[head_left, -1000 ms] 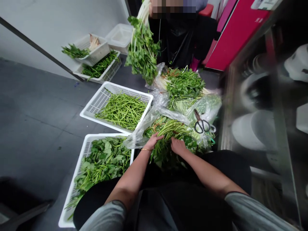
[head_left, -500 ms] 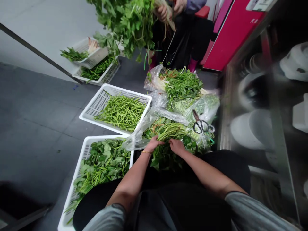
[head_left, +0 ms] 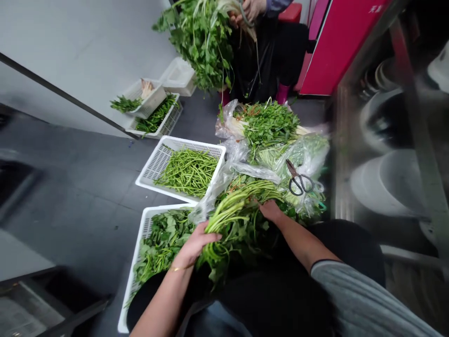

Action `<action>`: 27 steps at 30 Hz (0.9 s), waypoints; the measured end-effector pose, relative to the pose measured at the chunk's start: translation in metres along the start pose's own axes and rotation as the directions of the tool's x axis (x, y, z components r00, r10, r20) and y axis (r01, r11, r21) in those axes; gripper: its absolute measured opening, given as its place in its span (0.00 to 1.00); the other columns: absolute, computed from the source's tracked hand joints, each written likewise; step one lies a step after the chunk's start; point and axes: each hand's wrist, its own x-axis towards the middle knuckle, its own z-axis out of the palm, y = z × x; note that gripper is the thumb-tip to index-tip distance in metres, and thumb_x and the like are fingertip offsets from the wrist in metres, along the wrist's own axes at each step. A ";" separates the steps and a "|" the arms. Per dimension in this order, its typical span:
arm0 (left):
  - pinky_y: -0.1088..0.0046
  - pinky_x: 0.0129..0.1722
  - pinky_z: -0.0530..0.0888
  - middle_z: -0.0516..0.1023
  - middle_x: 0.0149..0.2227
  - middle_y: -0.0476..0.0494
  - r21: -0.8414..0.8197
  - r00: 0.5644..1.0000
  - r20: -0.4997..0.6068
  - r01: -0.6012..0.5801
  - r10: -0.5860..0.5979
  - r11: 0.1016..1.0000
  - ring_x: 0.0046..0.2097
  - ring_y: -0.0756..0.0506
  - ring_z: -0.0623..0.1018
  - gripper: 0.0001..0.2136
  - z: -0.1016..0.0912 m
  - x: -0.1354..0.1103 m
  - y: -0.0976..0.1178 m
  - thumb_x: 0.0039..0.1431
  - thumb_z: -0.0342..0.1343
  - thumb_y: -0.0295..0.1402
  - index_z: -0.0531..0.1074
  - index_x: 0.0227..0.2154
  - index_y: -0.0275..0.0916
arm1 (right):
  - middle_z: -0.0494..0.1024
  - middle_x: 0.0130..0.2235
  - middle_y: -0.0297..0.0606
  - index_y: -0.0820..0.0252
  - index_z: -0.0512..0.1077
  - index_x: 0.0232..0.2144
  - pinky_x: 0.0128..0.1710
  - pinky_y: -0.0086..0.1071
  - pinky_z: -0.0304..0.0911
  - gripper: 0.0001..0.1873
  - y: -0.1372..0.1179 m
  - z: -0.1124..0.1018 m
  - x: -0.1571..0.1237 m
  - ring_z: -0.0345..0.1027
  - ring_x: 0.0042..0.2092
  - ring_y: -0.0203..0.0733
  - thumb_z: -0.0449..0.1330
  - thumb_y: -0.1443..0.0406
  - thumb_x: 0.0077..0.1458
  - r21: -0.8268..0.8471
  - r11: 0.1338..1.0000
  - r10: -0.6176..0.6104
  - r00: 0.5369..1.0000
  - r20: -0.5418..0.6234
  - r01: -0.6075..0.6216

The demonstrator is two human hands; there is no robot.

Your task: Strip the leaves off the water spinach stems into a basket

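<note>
On my feed the left hand (head_left: 194, 245) is half closed, its fingers curled against the stems of a leafy green bunch (head_left: 238, 220) held over my dark lap. The right hand (head_left: 271, 210) sinks into the leaves with its fingers hidden, so I cannot tell whether it grips. Just beyond lie black-handled scissors (head_left: 298, 183) on a clear plastic bag (head_left: 254, 172). A white crate (head_left: 129, 285) of greens sits at near left. At the far edge, the frame cuts off a co-worker's hand (head_left: 252, 7) holding up another bunch (head_left: 196, 47).

Pretty basic setup: matt white plastic crates (head_left: 154, 164), a thin glossy plastic bag (head_left: 254, 172), and a shiny stainless steel unit (head_left: 342, 154).
</note>
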 end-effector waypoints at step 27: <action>0.74 0.20 0.70 0.73 0.19 0.47 -0.388 0.948 -0.122 -0.318 0.294 0.865 0.19 0.49 0.72 0.13 -0.005 -0.117 0.033 0.43 0.64 0.33 0.70 0.32 0.34 | 0.51 0.15 0.23 0.56 0.62 0.25 0.16 0.27 0.47 0.26 -0.103 -0.198 -0.115 0.45 0.15 0.29 0.52 0.40 0.47 0.842 0.199 0.031 0.855 -0.517 0.502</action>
